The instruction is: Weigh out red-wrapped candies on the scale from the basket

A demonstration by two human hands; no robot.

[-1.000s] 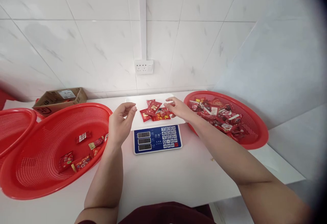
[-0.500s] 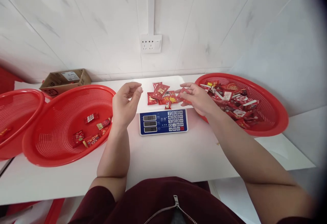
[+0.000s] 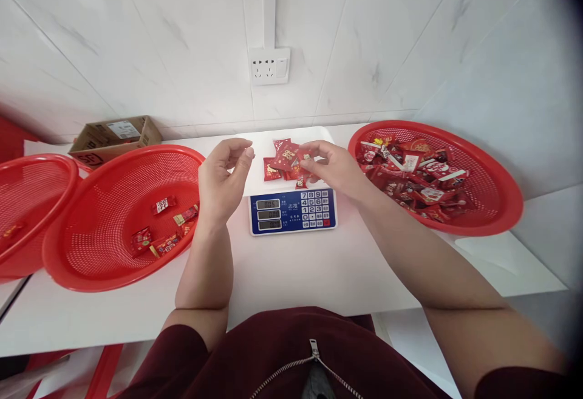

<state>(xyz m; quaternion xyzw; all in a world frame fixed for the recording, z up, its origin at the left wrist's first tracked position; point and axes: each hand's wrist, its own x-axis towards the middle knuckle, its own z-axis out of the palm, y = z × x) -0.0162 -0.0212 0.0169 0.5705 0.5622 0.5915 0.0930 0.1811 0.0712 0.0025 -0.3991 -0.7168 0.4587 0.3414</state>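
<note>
Just above the frame's centre, the right hand (image 3: 334,170) is pinching a red packet (image 3: 305,154) lying leftward of its palm, fingers hiding the long axis, over the heap of packets (image 3: 285,157) on the white pan (image 3: 255,188). Farther off, the left hand (image 3: 224,177) is hovering left of the heap, loosely curled, thumb and fingertips apart. Below, the blue scale panel (image 3: 293,212) is showing "志准" and number keys.

A white wall socket (image 3: 269,66), with a switch (image 3: 282,68) at its right end, sits on grey-veined tiles (image 3: 182,34). A white conduit (image 3: 269,4) runs straight up from the socket. Left of and lower than the socket, an open cardboard box (image 3: 98,157) shows a white label (image 3: 122,130).
</note>
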